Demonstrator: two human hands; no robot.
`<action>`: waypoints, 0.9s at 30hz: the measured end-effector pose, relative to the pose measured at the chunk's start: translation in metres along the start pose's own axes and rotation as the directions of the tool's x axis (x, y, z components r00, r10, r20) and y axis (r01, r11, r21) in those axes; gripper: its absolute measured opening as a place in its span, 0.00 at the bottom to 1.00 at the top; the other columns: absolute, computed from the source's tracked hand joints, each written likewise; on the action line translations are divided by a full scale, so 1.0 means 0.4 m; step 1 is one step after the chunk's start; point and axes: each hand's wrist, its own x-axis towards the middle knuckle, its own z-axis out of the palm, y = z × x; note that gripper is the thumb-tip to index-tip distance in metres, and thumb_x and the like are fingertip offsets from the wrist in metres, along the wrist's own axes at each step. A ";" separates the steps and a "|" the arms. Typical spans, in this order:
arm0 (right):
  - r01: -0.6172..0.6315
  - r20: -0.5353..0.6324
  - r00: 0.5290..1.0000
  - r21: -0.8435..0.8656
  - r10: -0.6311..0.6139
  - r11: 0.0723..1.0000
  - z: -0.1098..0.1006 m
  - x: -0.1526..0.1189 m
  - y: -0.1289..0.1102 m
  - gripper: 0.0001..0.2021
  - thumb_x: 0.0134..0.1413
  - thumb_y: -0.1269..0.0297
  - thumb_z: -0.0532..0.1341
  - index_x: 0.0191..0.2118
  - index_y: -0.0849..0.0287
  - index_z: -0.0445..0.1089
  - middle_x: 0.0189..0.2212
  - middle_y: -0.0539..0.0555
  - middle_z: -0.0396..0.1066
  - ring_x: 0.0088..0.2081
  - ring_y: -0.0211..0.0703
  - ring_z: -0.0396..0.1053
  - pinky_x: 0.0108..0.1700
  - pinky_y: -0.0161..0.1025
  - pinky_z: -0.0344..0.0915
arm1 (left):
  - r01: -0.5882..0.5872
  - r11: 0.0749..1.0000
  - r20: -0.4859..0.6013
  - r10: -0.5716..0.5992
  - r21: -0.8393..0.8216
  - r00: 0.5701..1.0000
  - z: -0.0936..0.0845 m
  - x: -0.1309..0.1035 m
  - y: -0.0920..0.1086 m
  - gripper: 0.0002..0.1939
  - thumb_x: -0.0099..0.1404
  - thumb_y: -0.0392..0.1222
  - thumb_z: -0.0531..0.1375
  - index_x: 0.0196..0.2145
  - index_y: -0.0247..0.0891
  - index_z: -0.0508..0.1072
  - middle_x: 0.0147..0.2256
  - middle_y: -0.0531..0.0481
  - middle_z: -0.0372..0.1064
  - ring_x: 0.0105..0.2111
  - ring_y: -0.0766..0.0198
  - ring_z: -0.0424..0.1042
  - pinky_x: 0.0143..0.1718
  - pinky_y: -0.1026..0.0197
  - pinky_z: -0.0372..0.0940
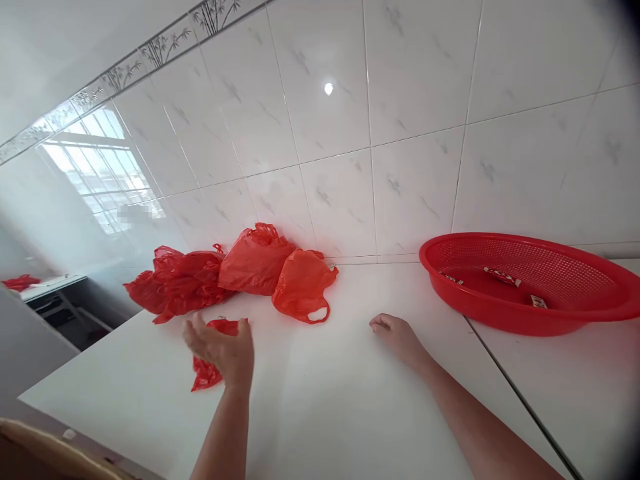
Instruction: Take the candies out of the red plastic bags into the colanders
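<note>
Your left hand [227, 353] is spread before the small bag [205, 377] on the table [320, 413]; your right hand [397, 338], curled in, shows nothing. The basket [500, 319] sits rightward, likely for reach; bigger bags [255, 263] line the wall [420, 193], presumably saving room.

The red bags [253, 263] along the back edge of the white worktop [325, 400] are thin, crinkly, shiny plastic. The red basket [500, 319], by the back edge on the right, looks like hard, glossy plastic. The worktop looks smooth, and the wall tiles [415, 67] are very shiny.
</note>
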 end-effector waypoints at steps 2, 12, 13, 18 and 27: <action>0.009 0.002 1.000 -0.002 -0.009 1.000 0.001 -0.001 -0.002 0.10 0.50 0.56 0.55 0.28 0.55 0.69 0.28 0.49 0.70 0.31 0.43 0.64 0.32 0.38 0.57 | -0.151 0.987 0.057 0.148 0.052 0.987 0.019 -0.043 0.016 0.39 0.56 0.43 0.61 0.62 0.39 0.49 0.64 0.37 0.41 0.64 0.47 0.41 0.62 0.40 0.44; 0.049 -0.004 0.999 -0.039 -0.049 0.998 0.006 0.010 0.010 0.10 0.51 0.58 0.54 0.28 0.55 0.70 0.27 0.49 0.70 0.31 0.43 0.65 0.33 0.38 0.59 | 0.062 0.995 0.504 -0.016 -0.075 0.864 0.241 -0.130 0.051 0.45 0.55 0.45 0.62 0.64 0.37 0.42 0.64 0.34 0.42 0.65 0.47 0.41 0.61 0.43 0.46; 0.056 -0.007 0.998 -0.043 -0.056 0.998 0.007 0.011 0.012 0.10 0.51 0.58 0.54 0.28 0.55 0.69 0.27 0.49 0.70 0.31 0.42 0.65 0.33 0.38 0.59 | 0.130 0.989 0.527 -0.074 -0.070 0.847 0.254 -0.132 0.050 0.45 0.54 0.44 0.62 0.64 0.37 0.43 0.63 0.34 0.45 0.64 0.46 0.43 0.61 0.43 0.47; 0.066 -0.022 0.997 -0.072 -0.067 0.995 0.015 0.017 0.018 0.11 0.53 0.56 0.54 0.29 0.54 0.70 0.28 0.50 0.70 0.32 0.43 0.67 0.33 0.39 0.60 | 0.397 0.916 0.774 -0.212 -0.055 0.597 0.273 -0.188 0.073 0.20 0.56 0.43 0.59 0.46 0.36 0.68 0.41 0.38 0.72 0.46 0.45 0.69 0.46 0.44 0.62; -0.075 -0.108 0.980 0.574 0.167 0.815 -0.003 0.051 0.019 0.35 0.53 0.36 0.50 0.61 0.49 0.47 0.50 0.60 0.67 0.39 0.49 0.73 0.42 0.47 0.67 | 0.903 0.352 0.968 0.142 -0.246 0.208 0.246 -0.332 0.211 0.21 0.59 0.55 0.59 0.43 0.36 0.72 0.47 0.42 0.71 0.45 0.58 0.71 0.48 0.54 0.65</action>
